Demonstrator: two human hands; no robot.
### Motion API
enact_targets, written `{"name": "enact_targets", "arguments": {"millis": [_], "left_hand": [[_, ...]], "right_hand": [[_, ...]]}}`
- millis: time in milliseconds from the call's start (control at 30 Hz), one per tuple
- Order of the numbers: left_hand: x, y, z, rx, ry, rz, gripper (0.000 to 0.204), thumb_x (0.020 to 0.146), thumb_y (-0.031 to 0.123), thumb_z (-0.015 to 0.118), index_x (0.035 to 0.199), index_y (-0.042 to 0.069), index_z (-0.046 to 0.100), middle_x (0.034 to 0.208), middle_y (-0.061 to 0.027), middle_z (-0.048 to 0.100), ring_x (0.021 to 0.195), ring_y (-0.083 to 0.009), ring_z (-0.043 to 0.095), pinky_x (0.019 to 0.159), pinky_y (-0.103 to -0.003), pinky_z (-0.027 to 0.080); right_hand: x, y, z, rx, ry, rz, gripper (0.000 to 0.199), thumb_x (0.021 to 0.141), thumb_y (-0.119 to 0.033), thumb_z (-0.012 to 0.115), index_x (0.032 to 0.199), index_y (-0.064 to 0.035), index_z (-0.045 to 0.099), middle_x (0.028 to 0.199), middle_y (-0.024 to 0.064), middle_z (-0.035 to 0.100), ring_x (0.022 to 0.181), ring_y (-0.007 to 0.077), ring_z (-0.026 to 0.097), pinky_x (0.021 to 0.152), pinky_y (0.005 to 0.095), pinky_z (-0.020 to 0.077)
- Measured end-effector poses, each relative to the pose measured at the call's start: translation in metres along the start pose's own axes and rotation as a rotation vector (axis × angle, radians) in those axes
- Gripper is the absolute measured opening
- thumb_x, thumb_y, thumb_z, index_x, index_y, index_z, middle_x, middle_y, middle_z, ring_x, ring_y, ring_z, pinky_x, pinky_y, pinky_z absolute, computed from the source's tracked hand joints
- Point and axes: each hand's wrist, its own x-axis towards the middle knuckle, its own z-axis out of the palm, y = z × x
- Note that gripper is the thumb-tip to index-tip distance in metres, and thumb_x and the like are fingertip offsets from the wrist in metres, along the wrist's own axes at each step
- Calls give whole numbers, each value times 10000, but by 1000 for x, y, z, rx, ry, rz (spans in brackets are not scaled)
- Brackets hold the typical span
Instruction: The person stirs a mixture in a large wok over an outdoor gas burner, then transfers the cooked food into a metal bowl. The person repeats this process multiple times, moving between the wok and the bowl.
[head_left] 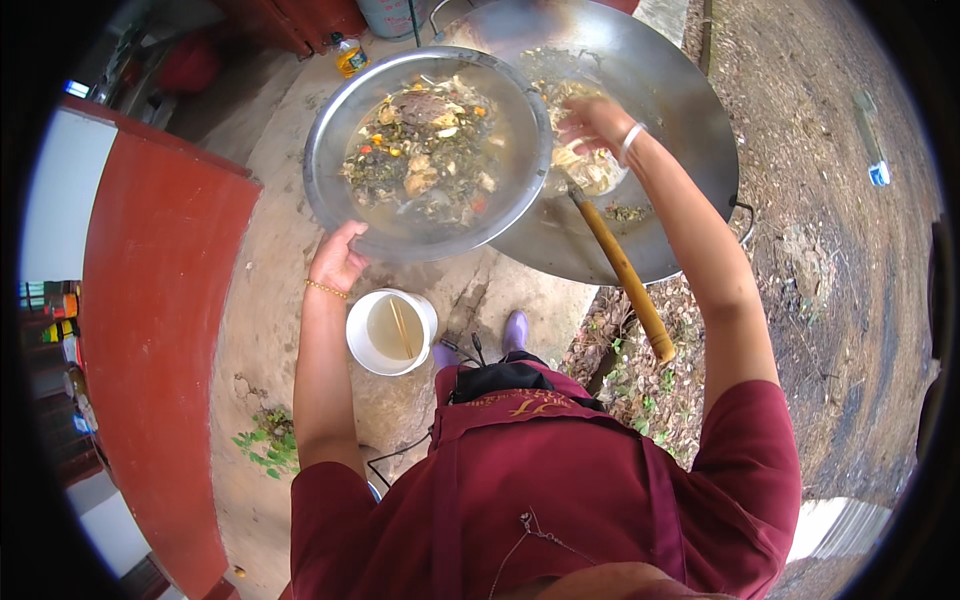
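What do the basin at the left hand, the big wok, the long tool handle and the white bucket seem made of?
Basin: likely stainless steel, smooth, with a bright sheen along the rim.
Wok: bare grey metal, probably iron or steel, browned toward its far edge.
Tool handle: apparently wood or bamboo, yellow-brown with darker marks.
Bucket: probably plastic, plain white and smooth.

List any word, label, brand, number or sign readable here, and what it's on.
Maroon apron: gold lettering, not transcribed here.
Pale blue container: reddish print, too small and blurred to read.
Bottle: label too small to read.
Metal basin and wok: no lettering I can make out.
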Motion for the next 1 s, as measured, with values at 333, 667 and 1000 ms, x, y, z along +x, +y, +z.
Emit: {"name": "enact_targets", "arguments": {"millis": [333, 667, 1000], "left_hand": [[-9, 0, 5, 244, 180, 50, 204, 696, 122, 590, 884, 76, 527, 791, -11, 506, 725, -140, 497, 644, -306, 401], [-9, -22, 5, -23, 75, 201, 352, 719, 28, 557, 1066, 28, 501, 938, -72, 570, 860, -176, 551, 763, -333, 456], [-22, -27, -41, 138, 375, 204, 273, 694, 33, 612, 951, -5, 527, 771, -34, 577, 714, -124, 542, 663, -254, 446]], "right_hand": [[79, 1, 16, 111, -129, -89, 352, 735, 7, 442, 1086, 32, 461, 979, 110, 552, 799, 216, 564, 707, 329, 474], [72, -39, 13, -124, -198, -188, 343, 662, 19, 529, 1003, 27, 496, 876, 81, 553, 780, 163, 521, 638, 253, 414], [79, 3, 83, 47, -252, -3, 113, 726, -164, 622, 769, -86, 552, 653, -12, 529, 540, 92, 472, 492, 194, 367]]}}
